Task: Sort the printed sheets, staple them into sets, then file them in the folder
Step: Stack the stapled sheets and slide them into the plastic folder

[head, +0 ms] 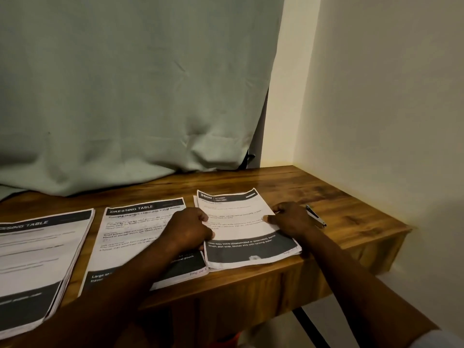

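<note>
White sheets (pixel 241 222) between both hands

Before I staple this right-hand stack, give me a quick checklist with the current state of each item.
1. Sheets sorted into piles: ok, three on the table: left pile, middle pile, right pile.
2. Right pile squared: not ok, edges look fanned at the bottom.
3. Both hands on the right pile: ok, left hand at its left edge, right hand at its right edge.
4. Stapler within reach: ok, stapler lies just behind the right hand.
5. Page order: cannot tell.
6. Folder ready: cannot tell, none in view.
</note>
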